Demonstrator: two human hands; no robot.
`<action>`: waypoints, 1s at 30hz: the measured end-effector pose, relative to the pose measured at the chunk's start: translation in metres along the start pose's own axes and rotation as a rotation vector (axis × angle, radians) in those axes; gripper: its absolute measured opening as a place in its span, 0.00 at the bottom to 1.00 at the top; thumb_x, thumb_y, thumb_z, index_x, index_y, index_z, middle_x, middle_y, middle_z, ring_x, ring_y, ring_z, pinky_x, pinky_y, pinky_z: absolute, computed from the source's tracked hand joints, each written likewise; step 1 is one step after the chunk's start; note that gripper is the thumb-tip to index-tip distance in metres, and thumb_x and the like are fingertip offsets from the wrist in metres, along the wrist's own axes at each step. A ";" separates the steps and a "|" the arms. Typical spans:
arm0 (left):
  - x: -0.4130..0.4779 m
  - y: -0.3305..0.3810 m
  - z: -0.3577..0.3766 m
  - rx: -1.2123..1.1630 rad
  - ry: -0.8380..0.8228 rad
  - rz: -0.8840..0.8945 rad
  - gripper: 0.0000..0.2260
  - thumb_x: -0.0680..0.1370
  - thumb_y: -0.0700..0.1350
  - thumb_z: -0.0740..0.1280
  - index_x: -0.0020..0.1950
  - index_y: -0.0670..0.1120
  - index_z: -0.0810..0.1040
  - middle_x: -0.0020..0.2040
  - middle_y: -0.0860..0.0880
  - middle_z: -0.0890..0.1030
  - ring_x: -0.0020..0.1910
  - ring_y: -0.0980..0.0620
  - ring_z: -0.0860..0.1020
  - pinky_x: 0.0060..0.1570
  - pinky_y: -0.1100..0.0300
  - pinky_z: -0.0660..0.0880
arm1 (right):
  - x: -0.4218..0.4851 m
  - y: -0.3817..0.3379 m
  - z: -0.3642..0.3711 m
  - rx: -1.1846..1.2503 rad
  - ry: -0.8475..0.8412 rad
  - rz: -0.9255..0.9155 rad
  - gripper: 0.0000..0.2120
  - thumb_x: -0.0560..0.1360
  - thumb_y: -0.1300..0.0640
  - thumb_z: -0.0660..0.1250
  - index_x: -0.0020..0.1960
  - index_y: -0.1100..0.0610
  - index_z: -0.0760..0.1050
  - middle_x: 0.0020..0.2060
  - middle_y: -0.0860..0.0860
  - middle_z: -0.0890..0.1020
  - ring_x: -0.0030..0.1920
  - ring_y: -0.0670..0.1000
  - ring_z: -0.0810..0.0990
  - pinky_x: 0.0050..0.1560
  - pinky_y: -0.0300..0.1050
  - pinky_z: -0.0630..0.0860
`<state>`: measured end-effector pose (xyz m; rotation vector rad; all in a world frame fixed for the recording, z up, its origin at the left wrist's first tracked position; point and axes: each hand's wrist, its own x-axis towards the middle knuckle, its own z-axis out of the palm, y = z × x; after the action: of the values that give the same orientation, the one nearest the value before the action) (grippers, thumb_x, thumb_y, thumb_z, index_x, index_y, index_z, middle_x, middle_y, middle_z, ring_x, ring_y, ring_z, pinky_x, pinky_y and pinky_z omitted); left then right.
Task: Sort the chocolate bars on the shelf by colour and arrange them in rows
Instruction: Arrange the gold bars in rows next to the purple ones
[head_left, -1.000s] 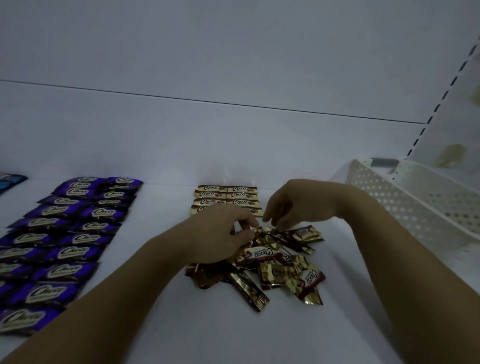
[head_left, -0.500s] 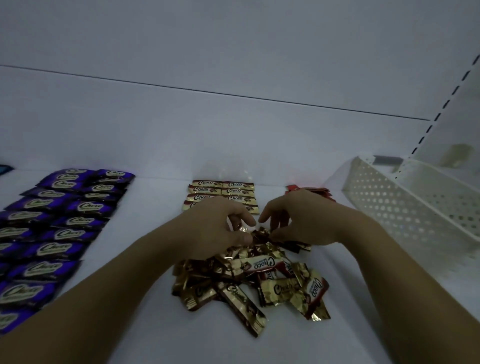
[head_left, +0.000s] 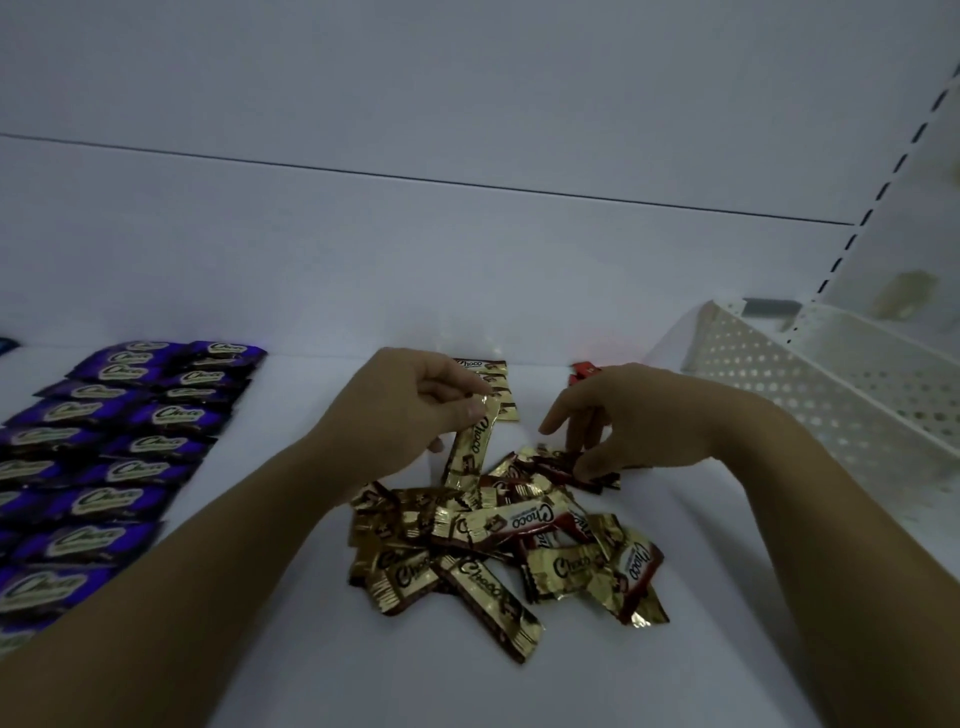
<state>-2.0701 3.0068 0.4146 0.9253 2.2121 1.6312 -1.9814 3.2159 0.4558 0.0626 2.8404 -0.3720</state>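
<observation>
Both forearms reach forward over the white shelf (head_left: 291, 670) from the near edge. The left hand (head_left: 410, 410) is raised a little, its thumb and forefinger pinched shut on the top end of a gold bar (head_left: 470, 449), which hangs nearly upright with its lower end just above the loose heap (head_left: 498, 535) of gold and red bars in the middle of the shelf. The right hand (head_left: 628, 421) arches palm down over the far edge of that heap, fingers (head_left: 558, 418) spread and curled, the tips touching wrappers but closed on nothing that can be made out. Behind the left hand lies a short gold row (head_left: 498, 387); a red bar (head_left: 582, 370) peeks out behind the right hand. Purple bars (head_left: 119, 447) lie in rows at left, and a white perforated basket (head_left: 831, 384) stands at right.
</observation>
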 end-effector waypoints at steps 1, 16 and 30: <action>0.000 0.001 0.001 -0.003 -0.003 0.010 0.05 0.73 0.38 0.72 0.46 0.47 0.84 0.38 0.50 0.85 0.37 0.59 0.82 0.34 0.71 0.74 | 0.000 0.001 0.000 0.008 0.005 0.006 0.20 0.71 0.52 0.74 0.62 0.44 0.76 0.46 0.39 0.83 0.48 0.40 0.81 0.55 0.44 0.78; -0.004 0.013 0.000 -0.261 0.018 0.036 0.07 0.75 0.42 0.69 0.44 0.38 0.80 0.38 0.41 0.84 0.38 0.47 0.84 0.37 0.55 0.74 | -0.002 0.007 -0.001 0.581 0.410 -0.144 0.05 0.76 0.61 0.68 0.46 0.55 0.82 0.30 0.43 0.80 0.31 0.43 0.76 0.34 0.36 0.72; 0.002 0.009 -0.015 -0.237 0.121 0.007 0.10 0.74 0.36 0.70 0.55 0.42 0.80 0.43 0.37 0.83 0.42 0.50 0.85 0.42 0.58 0.82 | 0.009 -0.002 0.004 1.189 0.678 -0.219 0.07 0.74 0.63 0.67 0.40 0.59 0.82 0.26 0.57 0.73 0.25 0.54 0.72 0.31 0.49 0.70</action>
<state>-2.0760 2.9982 0.4284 0.7891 2.0310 1.9480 -1.9890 3.2134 0.4502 0.1219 2.6963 -2.3779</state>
